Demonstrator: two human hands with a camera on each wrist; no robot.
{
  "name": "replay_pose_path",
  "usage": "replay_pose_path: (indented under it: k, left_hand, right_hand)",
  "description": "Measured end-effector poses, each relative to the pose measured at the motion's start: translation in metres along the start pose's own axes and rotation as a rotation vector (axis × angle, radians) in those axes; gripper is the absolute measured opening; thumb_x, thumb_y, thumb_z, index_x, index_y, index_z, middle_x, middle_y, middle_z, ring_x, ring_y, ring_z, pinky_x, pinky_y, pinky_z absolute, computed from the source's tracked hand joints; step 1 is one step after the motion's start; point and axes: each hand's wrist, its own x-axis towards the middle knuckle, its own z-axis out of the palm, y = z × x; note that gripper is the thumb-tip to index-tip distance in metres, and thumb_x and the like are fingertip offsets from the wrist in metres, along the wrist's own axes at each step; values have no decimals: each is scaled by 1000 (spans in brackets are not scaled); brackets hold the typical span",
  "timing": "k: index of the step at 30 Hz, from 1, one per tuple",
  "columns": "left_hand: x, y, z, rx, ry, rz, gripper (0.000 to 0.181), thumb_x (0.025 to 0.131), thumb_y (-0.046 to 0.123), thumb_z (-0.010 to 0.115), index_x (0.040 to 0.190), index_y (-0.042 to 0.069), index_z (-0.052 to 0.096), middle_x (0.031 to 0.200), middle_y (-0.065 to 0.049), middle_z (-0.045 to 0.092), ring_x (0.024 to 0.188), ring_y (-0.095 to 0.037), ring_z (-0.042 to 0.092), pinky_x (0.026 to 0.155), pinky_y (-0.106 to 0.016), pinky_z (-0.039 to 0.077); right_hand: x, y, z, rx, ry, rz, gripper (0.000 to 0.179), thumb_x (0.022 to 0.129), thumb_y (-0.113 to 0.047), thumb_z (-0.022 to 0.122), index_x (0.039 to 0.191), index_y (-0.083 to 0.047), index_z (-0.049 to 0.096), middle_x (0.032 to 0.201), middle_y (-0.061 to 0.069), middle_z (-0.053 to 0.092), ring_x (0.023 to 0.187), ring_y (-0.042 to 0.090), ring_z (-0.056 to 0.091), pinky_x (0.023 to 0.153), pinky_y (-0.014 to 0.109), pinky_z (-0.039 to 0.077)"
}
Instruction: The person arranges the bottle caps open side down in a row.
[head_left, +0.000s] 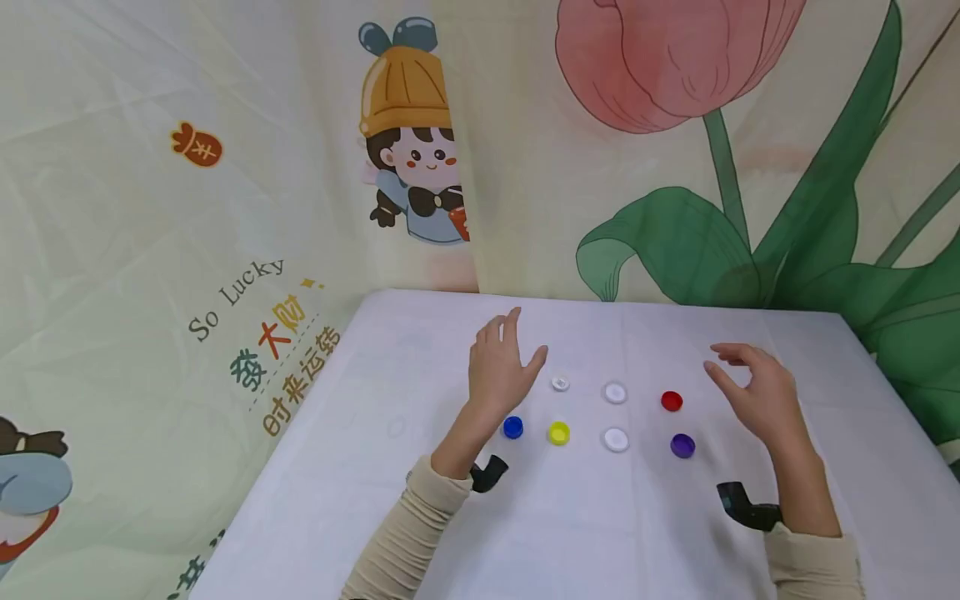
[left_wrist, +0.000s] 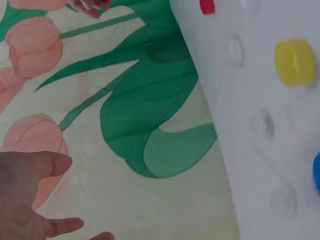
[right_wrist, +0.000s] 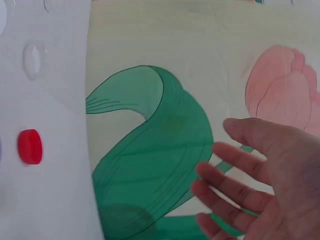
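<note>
My left hand (head_left: 498,371) hovers over the white table with fingers spread and nothing in it. Closest to it are a blue bottle cap (head_left: 513,427), a small white cap (head_left: 560,383) and a yellow cap (head_left: 558,432). At the right, my right hand (head_left: 761,396) is raised, its fingers relaxed and holding nothing, beside a red cap (head_left: 672,401) and a purple cap (head_left: 682,446). Between the hands lie two whitish caps, an upper one (head_left: 615,392) and a lower one (head_left: 616,440). In the right wrist view, thumb and fingers (right_wrist: 235,172) stand apart.
The caps lie in two loose rows on the white tabletop (head_left: 585,533). Behind the table's far edge hangs a printed cloth (head_left: 525,167) with a tulip and cartoon figures. Black wrist mounts (head_left: 750,508) jut from both forearms.
</note>
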Motion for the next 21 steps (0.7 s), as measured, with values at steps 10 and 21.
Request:
replay_pose_path:
  k: [10, 21]
  left_hand:
    - [-50, 42, 67, -241, 8, 115, 50, 85, 36, 58, 124, 9, 45, 100, -3, 54, 89, -14, 48, 70, -24, 40]
    - [-72, 85, 116, -262, -124, 216, 42, 84, 34, 61, 120, 14, 51, 86, 7, 55, 80, -6, 44, 63, -8, 32]
  right_hand:
    - [-37, 52, 38, 143, 90, 233, 39, 86, -44, 53, 110, -14, 61, 93, 6, 57, 85, 16, 46, 62, 34, 40]
    - [-71, 83, 58, 240, -169, 288, 47, 82, -46, 59, 118, -14, 58, 89, 4, 59, 74, 13, 50, 57, 20, 41]
